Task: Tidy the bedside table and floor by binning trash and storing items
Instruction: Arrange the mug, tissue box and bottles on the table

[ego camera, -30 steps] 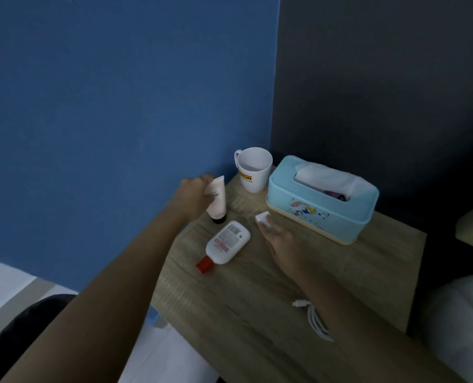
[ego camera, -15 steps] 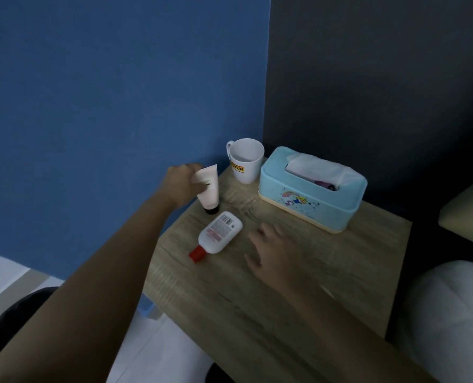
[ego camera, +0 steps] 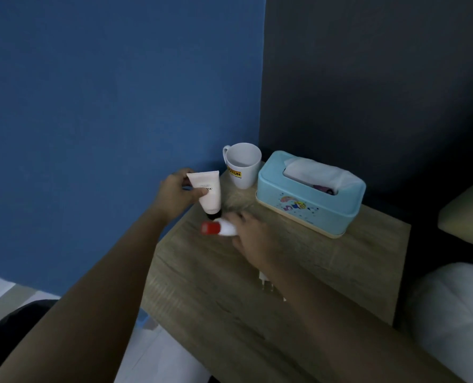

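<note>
The left hand point(ego camera: 176, 193) is closed around a pale pink tube point(ego camera: 207, 193), thumb across its front, holding it tilted with the dark cap pointing down just above the far left part of the wooden worktop point(ego camera: 340, 272). The right hand point(ego camera: 253, 236) is wrapped around a white bottle point(ego camera: 225, 228), whose red cap point(ego camera: 210, 228) sticks out to the left of the fingers; the bottle lies roughly level and sits just below the tube's cap, and whether it is lifted clear of the worktop is hard to tell because the hand is blurred. At the back of the worktop, near the corner of the blue wall point(ego camera: 105, 106) and the dark wall point(ego camera: 382, 78), stands a white mug point(ego camera: 242, 167) with a yellow label, upright and just beside a light blue tissue box point(ego camera: 310, 199) with a white tissue point(ego camera: 315, 171) poking up from its slot. A white plug point(ego camera: 265, 281) shows partly from under the right forearm.
</note>
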